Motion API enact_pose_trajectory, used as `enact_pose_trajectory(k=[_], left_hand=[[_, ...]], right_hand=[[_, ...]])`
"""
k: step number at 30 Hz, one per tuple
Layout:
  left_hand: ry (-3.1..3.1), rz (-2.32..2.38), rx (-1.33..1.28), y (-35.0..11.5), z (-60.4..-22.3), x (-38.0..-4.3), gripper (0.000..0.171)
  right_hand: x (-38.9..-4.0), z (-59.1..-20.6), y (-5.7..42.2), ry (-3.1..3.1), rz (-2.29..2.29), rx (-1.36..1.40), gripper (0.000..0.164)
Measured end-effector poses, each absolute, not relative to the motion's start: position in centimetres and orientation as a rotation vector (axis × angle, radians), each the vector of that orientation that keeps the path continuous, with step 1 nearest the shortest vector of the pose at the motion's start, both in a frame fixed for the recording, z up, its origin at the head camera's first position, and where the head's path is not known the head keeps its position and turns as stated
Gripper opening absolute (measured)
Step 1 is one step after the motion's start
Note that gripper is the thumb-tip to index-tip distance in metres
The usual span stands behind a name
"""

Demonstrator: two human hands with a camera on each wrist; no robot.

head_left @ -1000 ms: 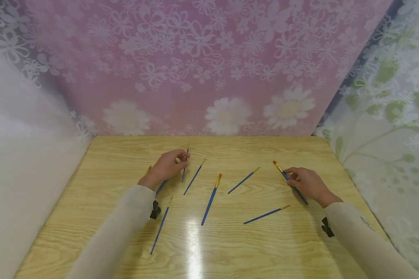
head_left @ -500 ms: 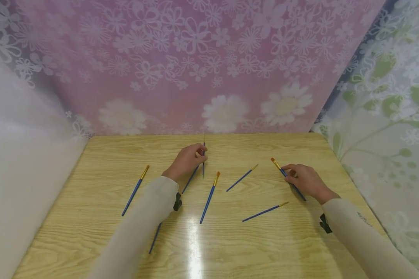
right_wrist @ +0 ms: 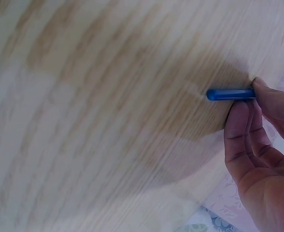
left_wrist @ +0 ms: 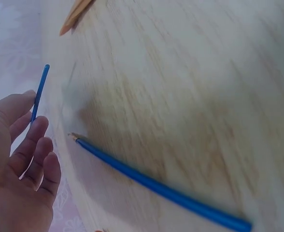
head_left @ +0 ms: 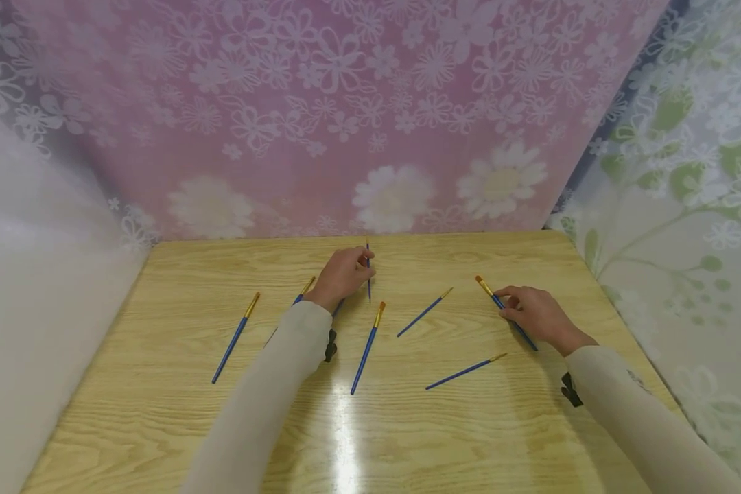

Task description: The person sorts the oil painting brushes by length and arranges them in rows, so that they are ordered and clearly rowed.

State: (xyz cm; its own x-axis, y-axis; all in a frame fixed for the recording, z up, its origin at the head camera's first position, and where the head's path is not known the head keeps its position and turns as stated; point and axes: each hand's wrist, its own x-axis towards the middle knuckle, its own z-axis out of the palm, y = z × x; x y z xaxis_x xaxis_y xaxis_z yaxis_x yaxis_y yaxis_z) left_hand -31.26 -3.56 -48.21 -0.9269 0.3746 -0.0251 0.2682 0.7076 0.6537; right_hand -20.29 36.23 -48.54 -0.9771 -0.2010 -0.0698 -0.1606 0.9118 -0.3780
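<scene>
My left hand (head_left: 344,276) is over the back middle of the table, pinching a thin blue paintbrush (head_left: 369,289) between thumb and fingers. In the left wrist view, the handle end of that thin paintbrush (left_wrist: 42,79) sticks up past the fingertips. Under this hand, another blue paintbrush (head_left: 338,307) is mostly hidden. At the right, my right hand (head_left: 542,317) pinches a wider paintbrush (head_left: 486,286) with a gold ferrule and orange-brown bristles, slanting back to the left. Its rounded blue handle end (right_wrist: 224,94) shows in the right wrist view.
A flat paintbrush (head_left: 237,343) lies at the left, and another paintbrush (head_left: 304,288) is partly covered by the left wrist. A wide paintbrush (head_left: 368,350) and thin paintbrushes (head_left: 426,312) lie between the hands. Floral cloth (head_left: 395,137) hangs behind the wooden table (head_left: 130,412).
My left hand has moved right with the thin paintbrush, uncovering a paintbrush at the left. My right hand keeps its grip in nearly the same place; the head view has shifted slightly.
</scene>
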Motion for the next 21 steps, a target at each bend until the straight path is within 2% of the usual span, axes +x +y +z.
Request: enact_pose_trajectory(k=[21], left_hand=[[2.868, 0.707, 0.608, -3.3, -49.9, -30.9, 0.042]], right_hand=[[-20.2, -48.4, 36.2, 2.969, -0.568, -0.29, 0.043]])
